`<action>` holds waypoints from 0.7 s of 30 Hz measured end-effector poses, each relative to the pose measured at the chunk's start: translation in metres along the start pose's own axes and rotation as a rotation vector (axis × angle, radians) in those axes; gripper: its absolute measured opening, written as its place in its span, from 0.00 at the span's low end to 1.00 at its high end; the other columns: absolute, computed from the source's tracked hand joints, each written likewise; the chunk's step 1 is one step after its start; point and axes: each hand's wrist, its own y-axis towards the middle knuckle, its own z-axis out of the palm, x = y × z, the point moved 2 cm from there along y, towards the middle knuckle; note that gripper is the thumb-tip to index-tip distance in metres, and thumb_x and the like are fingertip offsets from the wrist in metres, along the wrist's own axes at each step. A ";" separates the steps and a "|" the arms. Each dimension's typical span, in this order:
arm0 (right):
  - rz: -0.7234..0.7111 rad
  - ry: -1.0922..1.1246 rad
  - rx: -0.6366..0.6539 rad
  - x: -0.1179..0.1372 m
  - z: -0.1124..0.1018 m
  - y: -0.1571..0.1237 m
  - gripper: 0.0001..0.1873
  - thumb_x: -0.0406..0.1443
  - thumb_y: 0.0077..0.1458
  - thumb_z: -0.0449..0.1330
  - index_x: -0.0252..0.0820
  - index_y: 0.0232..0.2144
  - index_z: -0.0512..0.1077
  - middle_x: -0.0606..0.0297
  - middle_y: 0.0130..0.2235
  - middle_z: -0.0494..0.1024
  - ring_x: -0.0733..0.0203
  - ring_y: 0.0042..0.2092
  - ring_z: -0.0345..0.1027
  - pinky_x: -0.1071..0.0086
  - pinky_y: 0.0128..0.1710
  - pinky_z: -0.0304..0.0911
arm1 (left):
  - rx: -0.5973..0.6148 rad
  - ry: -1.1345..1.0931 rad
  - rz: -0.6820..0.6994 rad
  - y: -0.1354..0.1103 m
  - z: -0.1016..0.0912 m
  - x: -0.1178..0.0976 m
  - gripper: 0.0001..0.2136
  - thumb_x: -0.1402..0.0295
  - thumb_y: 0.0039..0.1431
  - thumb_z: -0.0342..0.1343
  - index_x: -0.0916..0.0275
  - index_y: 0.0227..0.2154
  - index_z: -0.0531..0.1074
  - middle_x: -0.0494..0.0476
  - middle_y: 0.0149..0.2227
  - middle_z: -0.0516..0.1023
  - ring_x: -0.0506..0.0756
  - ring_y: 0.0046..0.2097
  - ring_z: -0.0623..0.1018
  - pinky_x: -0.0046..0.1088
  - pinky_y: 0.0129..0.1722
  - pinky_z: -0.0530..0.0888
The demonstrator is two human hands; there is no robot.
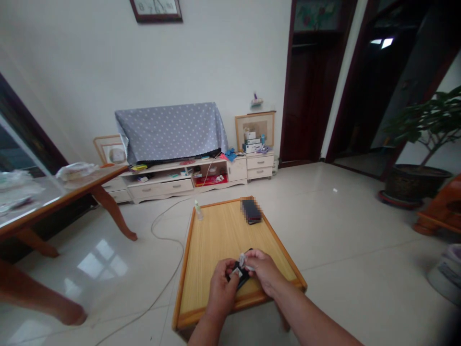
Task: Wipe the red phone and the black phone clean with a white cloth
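Note:
Over the near end of the small wooden table [216, 235], my left hand [221, 286] is closed on a flat black object [244, 278], perhaps a phone, held tilted. Under my left thumb a small white patch [236, 272] shows on it; whether it is a label or a loose piece I cannot tell. Just above the black object, my right hand [265, 270] pinches a crumpled whitish piece [243, 261] that looks like tissue or thin film. My fingers hide much of both.
A pixelated dark rectangular thing [251, 211] lies at the table's far right corner, with a small clear bottle [199, 211] at the far left. A cable [173, 278] runs along the floor to the left. Beyond stands a low white cabinet [162, 190]; a larger table [77, 187] is at left.

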 end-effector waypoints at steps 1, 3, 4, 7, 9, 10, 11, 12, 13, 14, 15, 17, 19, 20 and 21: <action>-0.048 -0.071 -0.050 0.002 -0.006 0.003 0.10 0.40 0.47 0.60 0.41 0.32 0.71 0.65 0.29 0.77 0.60 0.31 0.70 0.71 0.29 0.59 | -0.021 0.075 0.009 0.000 -0.005 0.000 0.15 0.64 0.56 0.53 0.62 0.46 0.71 0.58 0.43 0.77 0.55 0.44 0.76 0.34 0.49 0.71; -0.107 -0.145 -0.112 0.004 -0.017 0.008 0.08 0.39 0.47 0.60 0.42 0.30 0.71 0.67 0.28 0.76 0.60 0.32 0.69 0.70 0.32 0.59 | -0.035 0.241 0.030 -0.001 -0.015 -0.001 0.16 0.65 0.55 0.53 0.62 0.47 0.71 0.59 0.45 0.76 0.57 0.49 0.75 0.37 0.52 0.69; -0.140 -0.195 -0.130 0.006 -0.022 0.010 0.06 0.38 0.47 0.60 0.42 0.29 0.71 0.67 0.29 0.76 0.60 0.33 0.68 0.70 0.34 0.59 | -0.012 0.321 0.038 -0.002 -0.020 -0.002 0.18 0.65 0.54 0.54 0.61 0.48 0.71 0.60 0.47 0.76 0.58 0.51 0.74 0.38 0.54 0.68; -0.296 -0.496 -0.172 0.012 -0.032 0.010 0.02 0.34 0.49 0.59 0.43 0.27 0.72 0.65 0.32 0.76 0.60 0.37 0.68 0.70 0.38 0.58 | 0.075 0.535 -0.002 -0.007 -0.028 -0.006 0.22 0.60 0.50 0.59 0.59 0.50 0.71 0.60 0.50 0.75 0.62 0.55 0.71 0.40 0.54 0.65; -0.377 -0.718 -0.181 0.014 -0.032 0.008 0.05 0.31 0.51 0.57 0.43 0.29 0.72 0.64 0.35 0.75 0.61 0.38 0.67 0.71 0.39 0.57 | 0.107 0.631 -0.030 -0.010 -0.029 -0.008 0.27 0.58 0.46 0.63 0.58 0.52 0.70 0.60 0.52 0.73 0.63 0.56 0.69 0.41 0.55 0.63; -0.388 -0.801 -0.176 0.014 -0.031 0.007 0.06 0.30 0.51 0.56 0.43 0.31 0.73 0.64 0.36 0.75 0.61 0.39 0.67 0.71 0.40 0.57 | 0.115 0.663 -0.036 -0.012 -0.029 -0.009 0.30 0.58 0.45 0.64 0.58 0.53 0.70 0.60 0.53 0.73 0.64 0.57 0.68 0.41 0.55 0.63; -0.384 -0.874 -0.169 0.014 -0.029 0.007 0.08 0.29 0.51 0.56 0.43 0.32 0.73 0.64 0.37 0.74 0.61 0.39 0.67 0.71 0.40 0.56 | 0.121 0.684 -0.039 -0.013 -0.028 -0.011 0.31 0.57 0.44 0.65 0.57 0.53 0.69 0.60 0.54 0.72 0.64 0.58 0.68 0.41 0.56 0.62; -0.370 -0.943 -0.160 0.013 -0.027 0.006 0.09 0.27 0.51 0.55 0.43 0.33 0.73 0.64 0.38 0.74 0.62 0.39 0.67 0.71 0.40 0.56 | 0.126 0.699 -0.044 -0.014 -0.027 -0.011 0.31 0.57 0.44 0.65 0.57 0.54 0.69 0.60 0.54 0.72 0.64 0.58 0.67 0.41 0.56 0.61; -0.352 -1.004 -0.149 0.013 -0.024 0.005 0.10 0.27 0.51 0.55 0.42 0.33 0.74 0.63 0.38 0.74 0.62 0.39 0.67 0.71 0.40 0.55 | 0.132 0.710 -0.048 -0.014 -0.026 -0.012 0.31 0.58 0.44 0.64 0.57 0.54 0.69 0.60 0.54 0.72 0.63 0.58 0.67 0.41 0.56 0.61; -0.334 -1.052 -0.135 0.012 -0.019 0.003 0.11 0.26 0.52 0.54 0.42 0.34 0.74 0.62 0.39 0.73 0.62 0.40 0.67 0.71 0.40 0.55 | 0.136 0.720 -0.054 -0.015 -0.025 -0.012 0.30 0.58 0.45 0.64 0.57 0.53 0.69 0.60 0.54 0.72 0.63 0.58 0.67 0.40 0.56 0.61; -0.328 -1.087 -0.114 0.011 -0.014 -0.001 0.11 0.26 0.53 0.54 0.42 0.34 0.74 0.62 0.40 0.73 0.61 0.40 0.67 0.71 0.40 0.55 | 0.139 0.729 -0.059 -0.015 -0.025 -0.012 0.28 0.59 0.46 0.63 0.57 0.53 0.69 0.60 0.54 0.72 0.63 0.58 0.67 0.40 0.55 0.61; -0.358 -1.123 -0.042 0.008 0.000 -0.011 0.12 0.27 0.55 0.53 0.42 0.35 0.76 0.60 0.41 0.74 0.60 0.42 0.67 0.71 0.42 0.56 | 0.132 0.744 -0.059 -0.015 -0.025 -0.012 0.26 0.61 0.47 0.62 0.56 0.52 0.70 0.59 0.53 0.72 0.62 0.57 0.67 0.39 0.55 0.60; -0.423 -1.141 0.064 0.004 0.015 -0.024 0.12 0.29 0.58 0.52 0.42 0.36 0.76 0.60 0.41 0.74 0.58 0.44 0.67 0.70 0.43 0.56 | 0.110 0.743 -0.049 -0.015 -0.025 -0.010 0.25 0.61 0.48 0.62 0.57 0.51 0.71 0.59 0.52 0.73 0.62 0.56 0.68 0.38 0.54 0.61; -0.457 -1.150 0.116 0.002 0.022 -0.031 0.13 0.30 0.59 0.52 0.42 0.36 0.77 0.59 0.42 0.74 0.57 0.44 0.66 0.69 0.44 0.57 | 0.102 0.738 -0.041 -0.015 -0.026 -0.010 0.24 0.60 0.49 0.61 0.57 0.51 0.71 0.59 0.51 0.73 0.62 0.56 0.68 0.38 0.54 0.61; -0.488 -1.162 0.159 0.001 0.026 -0.037 0.13 0.31 0.60 0.51 0.42 0.37 0.77 0.59 0.42 0.75 0.56 0.45 0.66 0.68 0.45 0.56 | 0.096 0.731 -0.032 -0.016 -0.026 -0.009 0.23 0.59 0.50 0.60 0.57 0.50 0.71 0.59 0.51 0.73 0.61 0.55 0.69 0.38 0.53 0.61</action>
